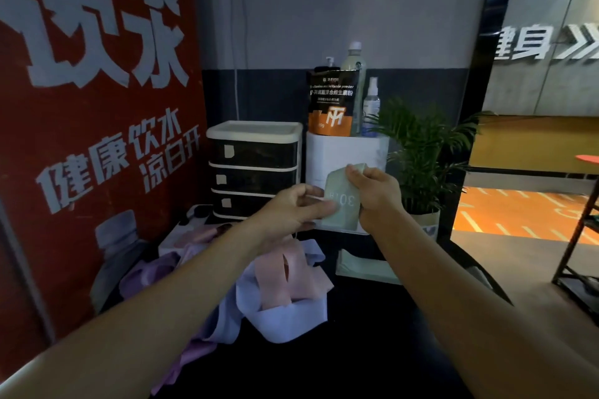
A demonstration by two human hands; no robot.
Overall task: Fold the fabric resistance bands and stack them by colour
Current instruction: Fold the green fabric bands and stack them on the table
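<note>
We held a pale green band (340, 201) up in front of us with both hands, above a dark tabletop (356, 334). Our right hand (376, 191) was clamped on the band's upper right edge, fingers curled over the fabric, while our left hand (296, 207) pinched its lower left corner between thumb and fingers. The band hung folded flat between the two hands, with mirrored pale digits showing on its face. Below our left forearm lay a loose heap of unfolded bands: a pink band (288, 272) draped on top of a lavender-blue band (285, 321), with purple bands (155, 269) trailing off toward the left edge of the table. A flat stack of pale green bands (363, 266) sat on the tabletop under our right wrist, apart from the heap. Behind our hands stood a small drawer unit (254, 168) with dark fronts, and beside it a white box (343, 152) carrying a black-and-orange powder pouch (332, 100), a bottle (353, 61) and a spray bottle (372, 104). A potted plant (424, 152) stood to the right, and a red poster (90, 107) covered the wall on the left.
</note>
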